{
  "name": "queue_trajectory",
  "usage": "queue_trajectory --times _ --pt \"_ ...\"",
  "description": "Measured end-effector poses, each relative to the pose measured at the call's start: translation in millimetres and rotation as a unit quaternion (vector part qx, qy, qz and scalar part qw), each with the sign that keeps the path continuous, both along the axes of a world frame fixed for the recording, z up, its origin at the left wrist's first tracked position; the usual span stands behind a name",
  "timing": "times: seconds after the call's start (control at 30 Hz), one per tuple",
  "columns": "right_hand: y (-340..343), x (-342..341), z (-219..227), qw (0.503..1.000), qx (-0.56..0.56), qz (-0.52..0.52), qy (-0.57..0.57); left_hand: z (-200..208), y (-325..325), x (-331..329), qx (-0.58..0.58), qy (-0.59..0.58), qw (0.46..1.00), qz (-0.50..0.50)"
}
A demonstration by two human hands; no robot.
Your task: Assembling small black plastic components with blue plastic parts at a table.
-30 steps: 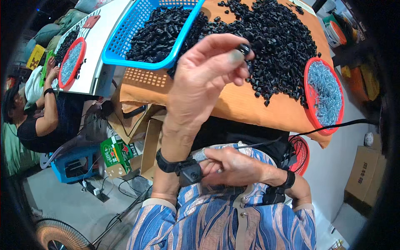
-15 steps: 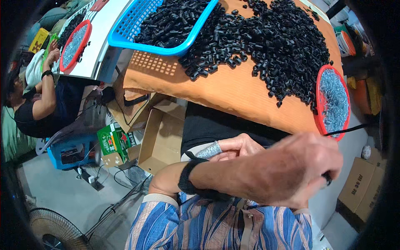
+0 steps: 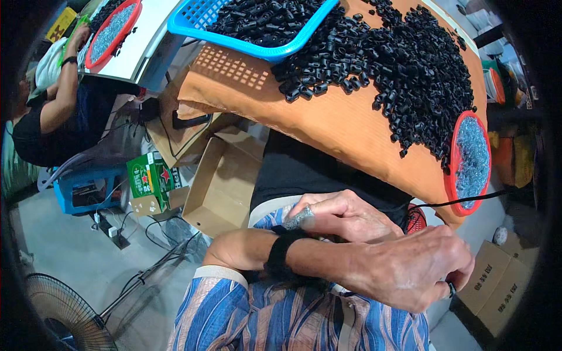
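At lap, left hand (image 3: pixel 410 269) lowered further right, crossing right hand (image 3: pixel 345 216)

Orange-covered table (image 3: pixel 345 126) under heaped black plastic pieces (image 3: pixel 410 70), blue basket (image 3: pixel 257 50), red-rimmed dish (image 3: pixel 471 161).

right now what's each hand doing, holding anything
Left hand: curled shut, crossed to the right side; a small black piece at its fingertips.
Right hand: loosely curled over the lap; contents cannot be told.

Left hand (image 3: pixel 404 269) crosses over right hand (image 3: pixel 345 213), hiding its palm. Small black piece (image 3: pixel 449 288) at left fingertips, too small to identify. Blue basket (image 3: pixel 257 26) cut off at top.
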State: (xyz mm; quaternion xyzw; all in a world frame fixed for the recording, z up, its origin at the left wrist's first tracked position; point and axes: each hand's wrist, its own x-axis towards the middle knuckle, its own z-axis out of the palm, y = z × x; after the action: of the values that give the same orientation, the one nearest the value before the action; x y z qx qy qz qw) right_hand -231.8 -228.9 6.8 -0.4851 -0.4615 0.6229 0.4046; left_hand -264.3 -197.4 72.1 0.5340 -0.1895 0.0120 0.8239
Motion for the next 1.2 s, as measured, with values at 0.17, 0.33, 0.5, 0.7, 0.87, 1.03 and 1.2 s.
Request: queue_trajectory --times 0.17,0.33,0.5,0.7,0.87,1.03,1.2 --pt "19 -6 4 0.999 0.006 0.021 -0.046 -1 -5 1 -0.01 0.009 1.0 0.012" --pt "25 9 5 0.995 0.01 0.035 -0.092 -2 -2 2 -0.024 0.037 0.999 0.005" --pt "23 18 8 0.989 0.02 0.046 -0.136 -8 -10 4 -0.013 0.02 1.0 0.016" --pt "21 6 -3 0.985 -0.051 -0.044 -0.16 -13 -8 3 0.043 -0.012 0.999 0.021" --pt "13 3 -31 0.985 -0.087 -0.052 -0.139 -13 -13 5 0.042 -0.004 0.999 0.028" --pt "12 2 -33 0.976 -0.097 -0.072 -0.183 -14 -16 5 0.029 -0.012 0.999 0.032" --pt "10 1 -39 0.972 -0.113 -0.106 -0.179 -12 -14 1 0.046 -0.015 0.997 0.067"
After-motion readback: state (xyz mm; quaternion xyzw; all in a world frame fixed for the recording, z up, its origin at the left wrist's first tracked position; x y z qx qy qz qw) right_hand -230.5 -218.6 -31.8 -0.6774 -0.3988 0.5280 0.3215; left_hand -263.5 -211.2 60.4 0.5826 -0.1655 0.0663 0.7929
